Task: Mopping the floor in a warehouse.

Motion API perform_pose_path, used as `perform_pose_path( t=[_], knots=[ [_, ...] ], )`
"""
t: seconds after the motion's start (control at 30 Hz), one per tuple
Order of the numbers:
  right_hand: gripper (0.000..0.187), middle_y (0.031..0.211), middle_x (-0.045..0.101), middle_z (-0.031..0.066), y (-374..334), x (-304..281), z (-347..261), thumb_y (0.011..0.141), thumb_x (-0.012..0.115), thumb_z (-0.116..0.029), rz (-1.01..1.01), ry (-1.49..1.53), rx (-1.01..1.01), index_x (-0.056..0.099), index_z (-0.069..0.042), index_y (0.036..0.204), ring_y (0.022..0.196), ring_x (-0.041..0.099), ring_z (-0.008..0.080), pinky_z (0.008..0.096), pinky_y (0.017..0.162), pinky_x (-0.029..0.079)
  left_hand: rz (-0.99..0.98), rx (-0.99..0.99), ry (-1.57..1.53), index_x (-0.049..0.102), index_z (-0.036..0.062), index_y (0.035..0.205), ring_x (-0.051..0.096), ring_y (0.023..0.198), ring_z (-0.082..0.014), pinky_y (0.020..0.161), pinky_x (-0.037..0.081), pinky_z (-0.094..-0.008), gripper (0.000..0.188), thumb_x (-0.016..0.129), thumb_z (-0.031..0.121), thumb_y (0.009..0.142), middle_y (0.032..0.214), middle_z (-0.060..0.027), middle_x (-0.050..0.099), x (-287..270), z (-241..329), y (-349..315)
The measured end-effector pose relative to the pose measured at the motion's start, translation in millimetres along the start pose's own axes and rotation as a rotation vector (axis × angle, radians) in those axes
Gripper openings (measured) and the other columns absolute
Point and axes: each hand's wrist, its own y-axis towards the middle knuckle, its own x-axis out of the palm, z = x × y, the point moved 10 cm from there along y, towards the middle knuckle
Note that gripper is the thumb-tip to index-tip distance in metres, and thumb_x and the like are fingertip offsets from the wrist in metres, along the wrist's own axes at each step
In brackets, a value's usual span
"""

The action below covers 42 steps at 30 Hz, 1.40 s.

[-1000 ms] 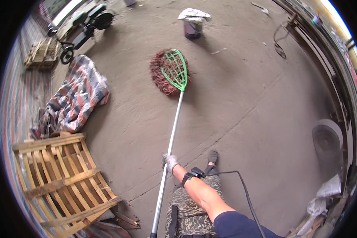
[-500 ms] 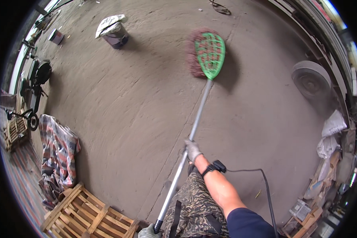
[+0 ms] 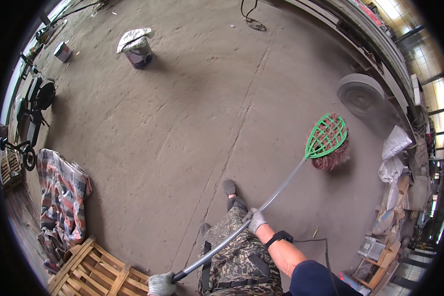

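Observation:
A long-handled broom (image 3: 281, 189) slants across the view, with a green lattice head and reddish-brown bristles at the right, over the concrete floor. Its metal pole runs down to a black end at the lower left. My right hand (image 3: 254, 220), in a light grey glove, is closed around the middle of the pole. My left hand (image 3: 162, 284), gloved in striped grey, grips the black end near the bottom edge. A dark device with a cable is strapped to my right wrist. Whether the bristles touch the floor I cannot tell.
A wheel (image 3: 361, 93) stands beyond the broom head, with white sacks (image 3: 395, 143) and scrap wood along the right. A covered bucket (image 3: 136, 49) stands at the far left. Nearer on the left are a motorbike (image 3: 34, 111), striped sheeting (image 3: 61, 192) and a wooden pallet (image 3: 101, 271).
The broom head has swung from the upper middle to the right and nearer to me. My right hand moved right and down; my left hand moved left. A foot has come into view.

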Motion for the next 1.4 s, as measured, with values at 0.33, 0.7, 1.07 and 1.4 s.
perform_pose_path(
  t=[0.33,0.7,1.07,1.4],
  knots=[
    [0.019,0.050,0.045,0.0042,-42.7,64.0,206.1,0.078,0.055,-0.019,0.021,-0.458,-0.014,0.048,-0.009,0.063,0.039,0.044,0.0174,0.0351,0.038,0.040,0.259,-0.436,0.078,0.060,0.0131,0.072,0.058,0.060,-0.0329,0.053,0.045,-0.0431,0.023,0.056,0.035,0.075,0.064,-0.0134,0.059,80.2,-131.6,-179.4],
    [0.021,0.050,0.045,0.0025,-20.4,177.7,77.2,0.077,0.061,-0.026,-0.195,-0.285,-0.037,0.049,-0.009,0.073,0.036,0.042,0.0152,0.0317,0.033,0.036,0.030,-0.507,-0.172,0.062,0.0200,0.099,0.058,0.067,-0.0291,0.059,0.045,-0.0373,0.031,0.058,0.037,0.073,0.071,-0.0142,0.061,41.1,-33.1,-119.3],
    [0.012,0.055,0.040,-0.0025,36.8,32.4,-100.8,0.084,0.051,-0.021,-0.097,0.134,-0.033,0.046,-0.012,0.077,0.043,0.038,0.0095,0.0255,0.041,0.035,-0.005,-0.025,0.207,0.059,0.0132,0.074,0.057,0.058,-0.0344,0.054,0.045,-0.0432,0.013,0.060,0.025,0.070,0.062,-0.0156,0.058,-97.0,156.7,35.9],
    [0.022,0.048,0.032,-0.0045,-4.1,63.9,-150.9,0.086,0.046,-0.023,-0.020,0.436,0.137,0.038,-0.017,0.066,0.036,0.030,0.0103,0.0283,0.039,0.031,0.181,0.062,0.171,0.057,0.0142,0.067,0.057,0.055,-0.0302,0.049,0.044,-0.0404,0.010,0.061,0.023,0.070,0.059,-0.0114,0.057,-167.4,151.8,90.0]
  ],
)
